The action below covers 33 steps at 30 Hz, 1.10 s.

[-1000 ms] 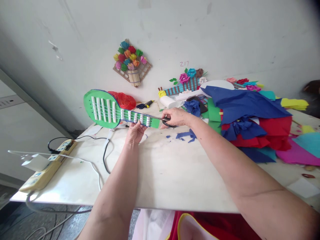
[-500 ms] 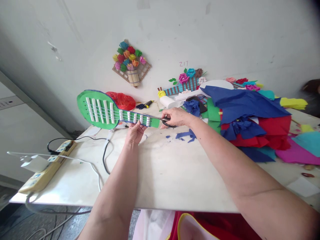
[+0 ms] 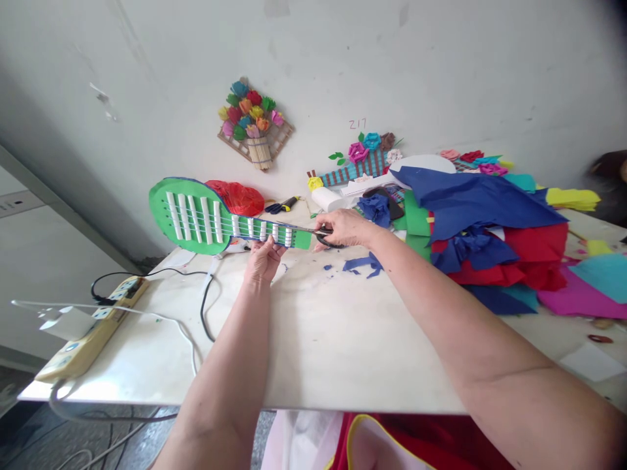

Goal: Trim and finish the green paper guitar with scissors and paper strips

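Note:
A green paper guitar (image 3: 189, 225) with white bars, strings and a dark blue edge is held up above the table. My left hand (image 3: 265, 260) grips its neck from below, thumb in front. In my right hand (image 3: 343, 228) is a pair of scissors (image 3: 327, 239) with black handles, its blades pointing left along the upper edge of the neck's end. Whether the blades are parted is too small to tell. Scraps of blue paper (image 3: 362, 263) lie on the table beneath my right hand.
Coloured paper sheets (image 3: 490, 202) are heaped at the right. A power strip (image 3: 93, 333) with cables lies at the left edge. Behind the guitar sit a red bag (image 3: 240, 197) and yellow-black pliers (image 3: 283, 205). Paper flowers (image 3: 252, 111) hang on the wall.
The view has shifted very slightly. Both hands, the guitar and the scissors keep nearly the same positions.

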Available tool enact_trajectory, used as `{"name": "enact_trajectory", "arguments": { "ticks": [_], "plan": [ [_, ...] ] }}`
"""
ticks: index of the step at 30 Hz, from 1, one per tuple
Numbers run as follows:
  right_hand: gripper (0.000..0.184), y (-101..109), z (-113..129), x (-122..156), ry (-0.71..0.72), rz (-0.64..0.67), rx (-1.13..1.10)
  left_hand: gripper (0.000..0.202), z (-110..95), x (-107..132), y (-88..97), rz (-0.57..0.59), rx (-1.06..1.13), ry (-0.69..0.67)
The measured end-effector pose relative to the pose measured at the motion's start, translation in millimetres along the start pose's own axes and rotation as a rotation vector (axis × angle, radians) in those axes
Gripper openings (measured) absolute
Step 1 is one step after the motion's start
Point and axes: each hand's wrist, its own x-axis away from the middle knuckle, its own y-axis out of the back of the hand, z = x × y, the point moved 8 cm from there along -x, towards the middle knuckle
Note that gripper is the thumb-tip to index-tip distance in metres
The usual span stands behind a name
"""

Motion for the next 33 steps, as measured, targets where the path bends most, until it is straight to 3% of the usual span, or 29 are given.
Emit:
{"name": "enact_trajectory", "arguments": {
  "ticks": [13,23,33],
  "plan": [
    [0.042,5.4,2.5,0.7,0.047,-0.077,0.038,0.028,0.6,-0.7,0.8,-0.003,0.026,0.000],
    [0.048,3.0,5.9,1.4,0.070,-0.051,0.121,0.031,3.2,-0.4,-1.3,0.047,0.020,0.016],
    [0.045,3.0,7.2,0.1,0.086,-0.091,0.151,0.029,1.8,-0.1,-1.1,0.015,0.004,0.016]
  ]
}}
